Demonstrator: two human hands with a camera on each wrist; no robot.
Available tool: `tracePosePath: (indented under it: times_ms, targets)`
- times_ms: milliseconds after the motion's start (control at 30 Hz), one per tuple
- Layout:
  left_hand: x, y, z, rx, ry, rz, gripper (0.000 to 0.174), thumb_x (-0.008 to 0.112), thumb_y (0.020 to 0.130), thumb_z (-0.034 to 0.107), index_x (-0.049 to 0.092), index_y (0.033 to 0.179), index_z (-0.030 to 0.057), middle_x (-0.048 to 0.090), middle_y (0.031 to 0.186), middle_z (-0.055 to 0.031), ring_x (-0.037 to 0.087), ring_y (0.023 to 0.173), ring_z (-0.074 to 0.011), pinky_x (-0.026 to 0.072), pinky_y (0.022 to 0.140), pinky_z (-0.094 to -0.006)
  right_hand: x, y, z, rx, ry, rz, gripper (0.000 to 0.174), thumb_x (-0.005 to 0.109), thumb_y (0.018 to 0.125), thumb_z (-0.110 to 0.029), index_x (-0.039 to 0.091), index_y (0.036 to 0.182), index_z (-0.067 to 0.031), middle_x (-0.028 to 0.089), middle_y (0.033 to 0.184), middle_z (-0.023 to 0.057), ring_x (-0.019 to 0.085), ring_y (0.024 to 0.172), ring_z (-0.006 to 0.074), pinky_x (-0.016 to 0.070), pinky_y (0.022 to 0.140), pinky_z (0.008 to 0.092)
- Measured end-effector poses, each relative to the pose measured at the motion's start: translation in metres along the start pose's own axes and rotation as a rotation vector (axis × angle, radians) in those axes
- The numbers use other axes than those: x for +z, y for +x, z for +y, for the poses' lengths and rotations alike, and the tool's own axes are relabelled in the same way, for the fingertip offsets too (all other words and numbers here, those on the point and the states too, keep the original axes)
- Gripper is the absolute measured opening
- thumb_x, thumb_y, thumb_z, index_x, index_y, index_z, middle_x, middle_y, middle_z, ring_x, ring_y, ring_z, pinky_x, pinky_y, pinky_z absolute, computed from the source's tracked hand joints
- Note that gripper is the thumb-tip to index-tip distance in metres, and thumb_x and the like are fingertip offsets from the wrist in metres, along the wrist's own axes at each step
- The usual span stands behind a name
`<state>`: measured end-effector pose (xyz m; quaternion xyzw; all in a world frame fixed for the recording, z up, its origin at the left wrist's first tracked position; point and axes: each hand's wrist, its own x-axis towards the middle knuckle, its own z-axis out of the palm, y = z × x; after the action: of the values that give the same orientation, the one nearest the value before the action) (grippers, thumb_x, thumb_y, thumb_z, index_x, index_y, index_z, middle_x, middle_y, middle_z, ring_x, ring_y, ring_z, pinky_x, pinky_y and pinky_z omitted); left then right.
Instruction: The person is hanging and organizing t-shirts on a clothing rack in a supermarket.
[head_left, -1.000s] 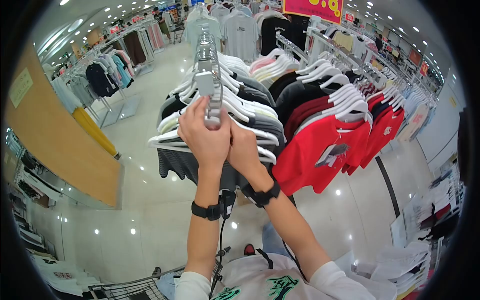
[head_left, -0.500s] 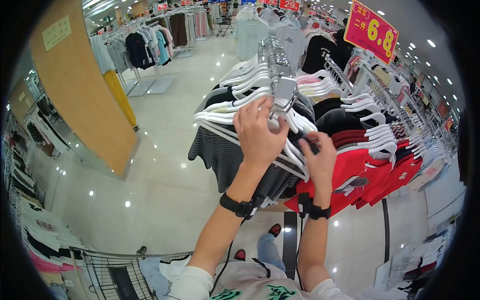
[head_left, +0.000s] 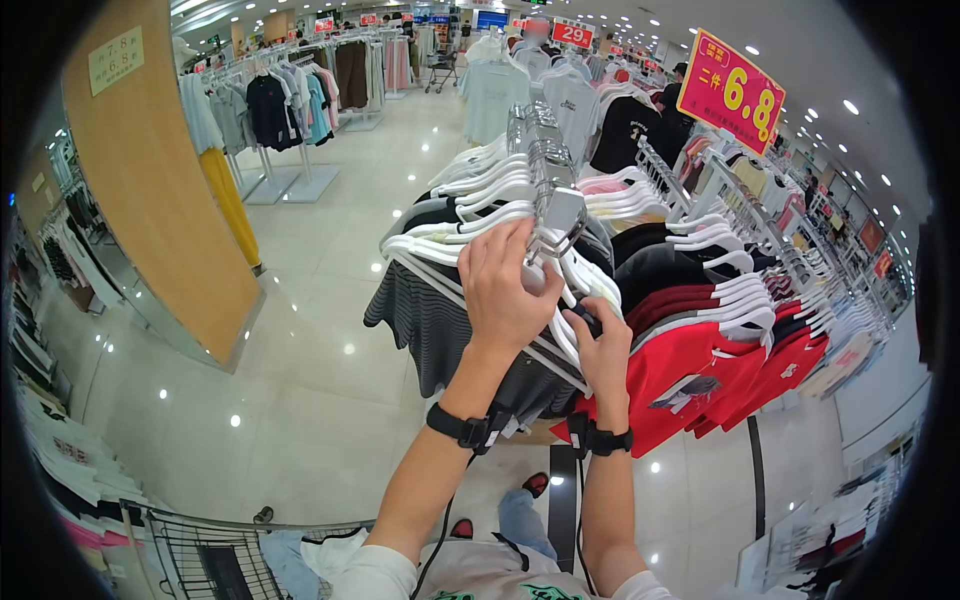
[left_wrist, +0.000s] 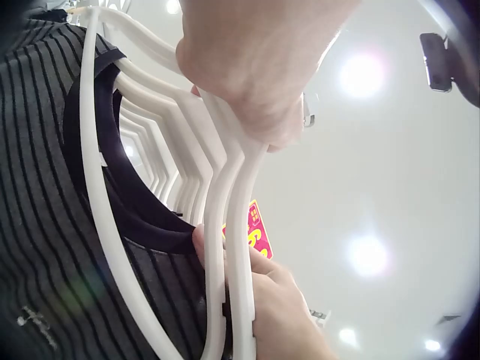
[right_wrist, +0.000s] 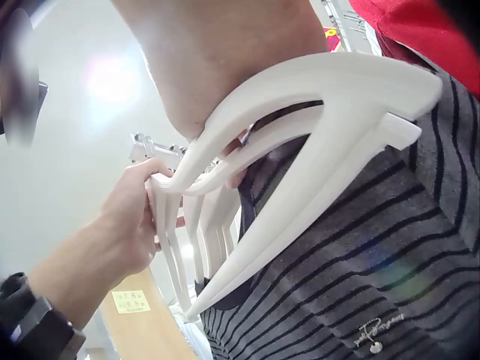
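In the head view, my left hand (head_left: 505, 290) grips white hangers (head_left: 448, 245) near their necks, close under the metal end of the rail (head_left: 562, 215). It also shows round the hangers in the right wrist view. A grey-and-black striped T-shirt (head_left: 425, 325) hangs at the front, partly behind my arms. My right hand (head_left: 605, 350) pinches its dark cloth near the collar, beside the hangers' right arms. In the left wrist view, that thumb lies at the dark collar (left_wrist: 161, 236). A bare white hanger (right_wrist: 281, 206) crosses the front of the striped cloth.
Red T-shirts (head_left: 665, 390) hang close on the right, below a price sign (head_left: 732, 92). A wooden partition (head_left: 160, 180) stands at the left. At the lower left is a wire cart (head_left: 190, 550) with clothes in it. More clothes racks (head_left: 300, 100) stand farther back.
My hands were together at the rail's end, then parted: the left went onto the hangers, the right down to the shirt's collar. The head view swung left. Over the last half second the hands barely shift.
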<state>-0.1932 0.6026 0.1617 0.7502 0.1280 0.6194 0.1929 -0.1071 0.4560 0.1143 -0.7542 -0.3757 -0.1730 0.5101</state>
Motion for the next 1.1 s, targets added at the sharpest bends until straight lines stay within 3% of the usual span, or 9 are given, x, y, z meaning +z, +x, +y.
tracePosePath:
  times_ms: [100,233,267,367,433,633,833,933,1100]
  targets:
    - [0.0,0.002,0.001,0.002,-0.009,0.006,0.051,0.074,0.076,0.016,0.066,0.125,0.0031,0.066,0.123,-0.0107,0.059,0.115,-0.0316,0.0391,0.105,-0.0465,-0.003,0.0,0.001,-0.045,0.01,0.037,0.025,0.082,0.086,-0.016,0.069,0.102,-0.0009,0.073,0.088,0.0179,0.07,0.077,0.0345,0.0534,0.072,0.0368]
    - [-0.002,0.002,0.001,0.02,-0.009,-0.004,0.056,0.075,0.076,0.016,0.063,0.13,0.0033,0.065,0.13,-0.0127,0.058,0.121,-0.033,0.039,0.107,-0.0463,-0.022,0.006,-0.013,0.006,0.034,0.067,0.024,0.081,0.086,-0.011,0.071,0.105,0.0,0.074,0.09,0.0187,0.073,0.081,0.0285,0.0536,0.074,0.0323]
    - [-0.002,0.002,0.001,0.019,-0.013,0.001,0.058,0.075,0.076,0.016,0.062,0.132,0.0033,0.065,0.131,-0.0132,0.058,0.122,-0.0331,0.0388,0.107,-0.0466,-0.026,0.008,-0.01,-0.018,0.032,0.099,0.024,0.08,0.086,-0.009,0.07,0.105,0.0016,0.072,0.084,0.0169,0.07,0.076,0.0225,0.052,0.072,0.0296]
    - [-0.003,0.003,0.003,0.012,-0.031,-0.005,0.064,0.075,0.075,0.016,0.059,0.136,0.0035,0.065,0.131,-0.0146,0.058,0.122,-0.0333,0.0388,0.107,-0.047,-0.055,0.007,-0.008,0.059,-0.014,0.135,0.024,0.08,0.087,-0.009,0.069,0.104,0.0028,0.068,0.078,0.0134,0.064,0.071,0.0168,0.0498,0.07,0.0277]
    - [-0.005,0.002,0.005,0.0,-0.038,-0.026,0.061,0.075,0.075,0.016,0.061,0.133,0.0033,0.065,0.13,-0.0142,0.058,0.121,-0.0335,0.0391,0.107,-0.0467,-0.078,-0.001,0.012,0.139,0.127,0.103,0.022,0.078,0.09,-0.007,0.068,0.106,0.0036,0.068,0.079,0.0072,0.058,0.076,0.0095,0.0471,0.071,0.0252]
    - [0.0,0.0,0.003,-0.014,-0.07,0.017,0.053,0.076,0.075,0.017,0.064,0.125,0.0025,0.066,0.129,-0.0126,0.058,0.121,-0.0331,0.0397,0.106,-0.0456,-0.141,-0.048,0.036,0.344,0.222,0.034,0.019,0.074,0.094,-0.008,0.068,0.106,0.0052,0.064,0.083,-0.0012,0.054,0.076,0.0053,0.0409,0.069,0.0215]
    - [0.002,-0.001,0.003,-0.026,-0.077,0.029,0.05,0.075,0.075,0.017,0.066,0.122,0.0022,0.065,0.129,-0.0121,0.058,0.122,-0.0319,0.0396,0.106,-0.0458,-0.203,-0.088,0.06,0.443,0.119,0.086,0.019,0.081,0.087,-0.015,0.073,0.088,0.0021,0.062,0.072,-0.0036,0.05,0.065,0.0034,0.0357,0.061,0.0225]
    - [0.004,-0.002,0.003,-0.032,-0.078,0.047,0.05,0.073,0.077,0.019,0.069,0.125,0.0062,0.066,0.125,-0.0122,0.058,0.12,-0.0311,0.0391,0.105,-0.0451,-0.229,-0.103,0.071,0.502,0.003,0.032,0.022,0.082,0.085,-0.017,0.071,0.077,0.0004,0.055,0.063,-0.0075,0.044,0.058,0.0021,0.0296,0.055,0.0234]
    - [0.003,-0.002,0.004,-0.028,-0.054,0.018,0.048,0.074,0.076,0.018,0.067,0.122,0.0055,0.065,0.129,-0.0108,0.058,0.122,-0.0312,0.0393,0.106,-0.0452,-0.256,-0.128,0.084,0.594,-0.155,-0.143,0.028,0.087,0.077,-0.019,0.07,0.07,0.0019,0.053,0.058,-0.0049,0.042,0.053,0.0034,0.0267,0.051,0.0252]
